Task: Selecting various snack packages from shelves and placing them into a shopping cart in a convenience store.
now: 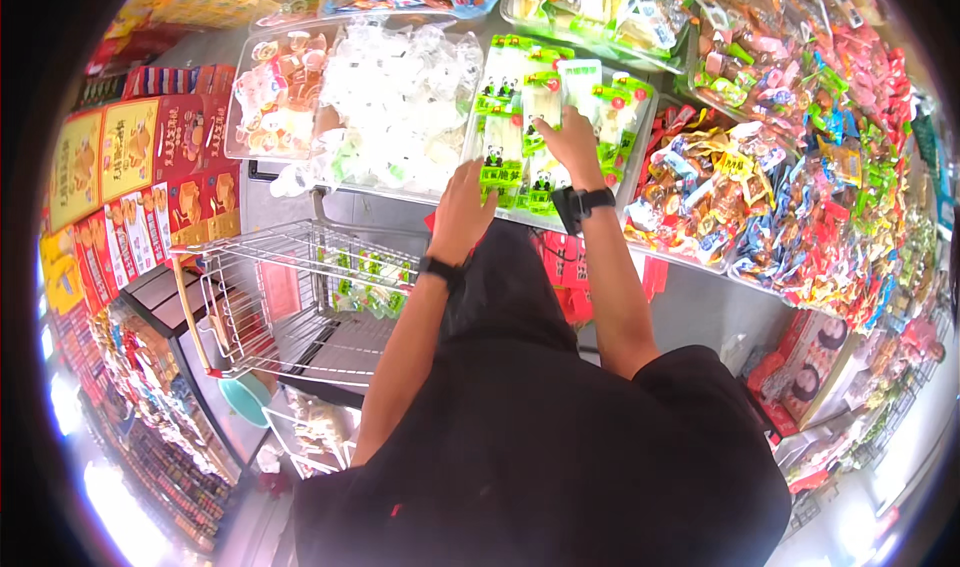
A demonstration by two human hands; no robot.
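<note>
Green-and-white snack packets with panda pictures [501, 136] fill a clear plastic tray [646, 128] in front of me. My right hand [570, 143] is over the middle of these packets, thumb and fingers apart; whether it touches one I cannot tell. At the tray's near left corner is my left hand [465, 203], its fingers pointing away from me over the edge packets. Its fingertips are partly hidden, and I cannot tell whether they grip anything. Black bands circle both wrists.
A wire shopping cart [315, 222] with green packets [371, 278] stands at left. Left of the tray lie clear-wrapped packets [405, 94] and a tray of small cups [281, 91]. Wrapped candies [720, 184] are heaped at right. Snack boxes [127, 147] are stacked far left; a turquoise basin [246, 400] sits below the cart.
</note>
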